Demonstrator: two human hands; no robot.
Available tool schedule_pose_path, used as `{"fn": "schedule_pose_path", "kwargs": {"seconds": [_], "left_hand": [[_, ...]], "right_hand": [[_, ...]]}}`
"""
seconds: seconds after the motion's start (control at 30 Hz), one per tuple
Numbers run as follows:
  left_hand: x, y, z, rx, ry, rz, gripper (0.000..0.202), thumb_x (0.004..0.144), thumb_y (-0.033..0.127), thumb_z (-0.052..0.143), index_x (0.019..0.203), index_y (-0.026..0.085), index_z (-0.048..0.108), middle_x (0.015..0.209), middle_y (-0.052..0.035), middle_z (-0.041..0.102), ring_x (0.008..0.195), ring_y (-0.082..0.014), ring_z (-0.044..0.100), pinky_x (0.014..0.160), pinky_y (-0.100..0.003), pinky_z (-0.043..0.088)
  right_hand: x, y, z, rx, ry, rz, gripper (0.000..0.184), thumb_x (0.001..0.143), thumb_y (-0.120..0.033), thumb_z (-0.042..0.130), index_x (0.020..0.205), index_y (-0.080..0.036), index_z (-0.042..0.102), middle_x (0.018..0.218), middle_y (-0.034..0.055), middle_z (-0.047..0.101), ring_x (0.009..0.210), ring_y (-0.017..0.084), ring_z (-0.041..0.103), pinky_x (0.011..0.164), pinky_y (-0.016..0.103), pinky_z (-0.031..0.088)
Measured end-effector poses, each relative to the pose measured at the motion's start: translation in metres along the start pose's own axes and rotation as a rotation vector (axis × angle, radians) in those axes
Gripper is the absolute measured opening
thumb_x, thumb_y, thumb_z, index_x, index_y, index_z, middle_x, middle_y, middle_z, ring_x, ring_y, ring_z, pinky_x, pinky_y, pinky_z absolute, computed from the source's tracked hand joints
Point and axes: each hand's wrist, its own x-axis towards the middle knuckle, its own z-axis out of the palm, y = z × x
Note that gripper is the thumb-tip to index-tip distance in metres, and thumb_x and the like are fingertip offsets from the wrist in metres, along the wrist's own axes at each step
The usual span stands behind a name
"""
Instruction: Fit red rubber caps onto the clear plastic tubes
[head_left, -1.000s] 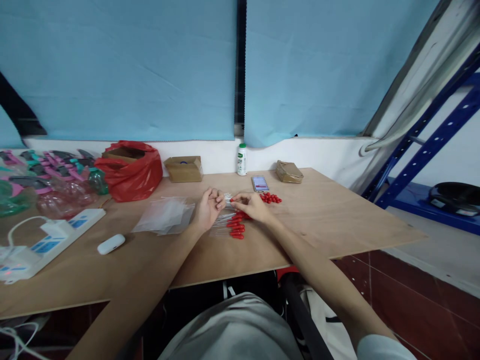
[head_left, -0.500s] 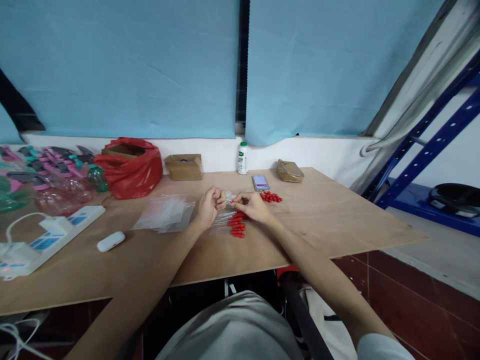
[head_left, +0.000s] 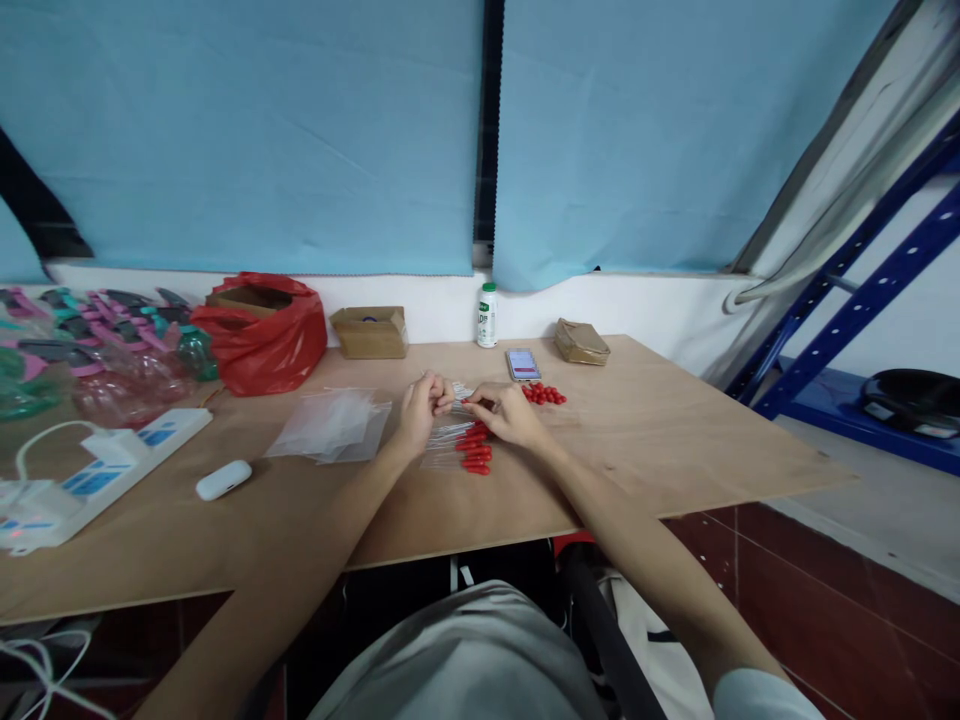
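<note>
My left hand (head_left: 424,408) is closed in a pinch over the middle of the table; whatever its fingertips hold is too small to make out. Facing it, my right hand (head_left: 507,412) pinches a small red piece (head_left: 466,402) between thumb and forefinger. Below the two hands lie several red-ended pieces (head_left: 477,453) in a column, with thin pale stems (head_left: 447,436) pointing left. More thin white stems (head_left: 460,391) show behind, between the hands. Just beyond my right hand is a heap of round red pieces (head_left: 546,394).
Clear plastic bags (head_left: 326,425) lie left of my hands, near a white case (head_left: 223,480) and a power strip (head_left: 112,475). Along the back stand a red bag (head_left: 274,340), an open carton (head_left: 369,333), a white bottle (head_left: 487,318), a phone (head_left: 523,364) and a brown package (head_left: 582,342).
Both hands stay almost where they were, still pinched and facing each other. The view has shifted very slightly; the things on the table lie as before.
</note>
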Motion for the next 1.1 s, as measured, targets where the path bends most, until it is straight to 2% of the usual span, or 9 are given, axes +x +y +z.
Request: {"fn": "schedule_pose_path", "kwargs": {"seconds": [0.07,0.23,0.47,0.57,0.7,0.9,1.1], "left_hand": [[0.0,0.0,0.0,-0.002,-0.007,-0.006,0.046,0.1,0.036,0.053,0.061,0.019,0.038,0.059,0.0016,0.035,0.053,-0.0111,0.033,0.05,-0.022,0.027],[-0.001,0.006,0.006,-0.042,0.009,-0.129,0.048,0.101,0.035,0.052,0.06,0.019,0.035,0.057,0.0029,0.032,0.051,-0.0103,0.028,0.049,-0.021,0.027],[-0.005,0.011,0.009,-0.128,-0.065,-0.178,0.047,0.101,0.032,0.047,0.059,0.02,0.03,0.059,0.0038,0.025,0.051,-0.0106,0.026,0.05,-0.024,0.03],[-0.006,0.01,0.007,-0.147,-0.056,-0.17,0.048,0.101,0.031,0.045,0.058,0.02,0.028,0.058,0.0047,0.018,0.05,-0.011,0.023,0.05,-0.024,0.03],[-0.006,0.011,0.005,-0.166,-0.039,-0.191,0.051,0.101,0.041,0.043,0.057,0.021,0.027,0.057,0.0052,0.013,0.049,-0.0121,0.024,0.05,-0.025,0.03],[-0.004,0.014,0.004,-0.189,-0.015,-0.178,0.054,0.103,0.045,0.042,0.057,0.022,0.025,0.055,0.0052,0.012,0.049,-0.0123,0.024,0.049,-0.025,0.03],[-0.003,0.01,0.005,-0.094,-0.009,-0.095,0.056,0.103,0.047,0.042,0.057,0.021,0.025,0.055,0.0055,0.015,0.049,-0.0115,0.023,0.05,-0.024,0.03]], "right_hand": [[0.0,-0.002,-0.002,-0.028,0.004,-0.015,0.021,0.097,-0.03,0.062,0.084,-0.017,0.072,0.08,0.0056,0.072,0.07,0.017,0.061,0.072,0.029,0.045],[0.001,0.001,-0.001,-0.029,0.012,0.004,0.017,0.094,-0.029,0.066,0.083,-0.018,0.073,0.082,0.0052,0.073,0.072,0.017,0.063,0.073,0.029,0.046],[0.002,0.005,0.002,0.035,0.047,0.096,0.012,0.087,-0.028,0.074,0.083,-0.017,0.074,0.081,0.0043,0.074,0.07,0.016,0.063,0.07,0.027,0.046],[0.003,0.002,0.002,0.084,0.038,0.111,0.015,0.083,-0.03,0.078,0.083,-0.016,0.072,0.078,0.0032,0.072,0.068,0.015,0.062,0.067,0.026,0.046],[0.003,0.001,0.003,0.163,0.004,0.109,0.022,0.083,-0.036,0.078,0.087,-0.016,0.071,0.078,0.002,0.069,0.068,0.015,0.06,0.067,0.025,0.047],[0.001,0.006,0.007,0.187,-0.011,0.145,0.03,0.087,-0.045,0.075,0.092,-0.016,0.075,0.069,-0.0007,0.066,0.059,0.012,0.052,0.06,0.024,0.042],[0.001,0.006,0.008,0.196,0.049,0.135,0.032,0.087,-0.045,0.076,0.085,-0.014,0.077,0.068,0.0019,0.069,0.058,0.012,0.054,0.059,0.024,0.042]]}}
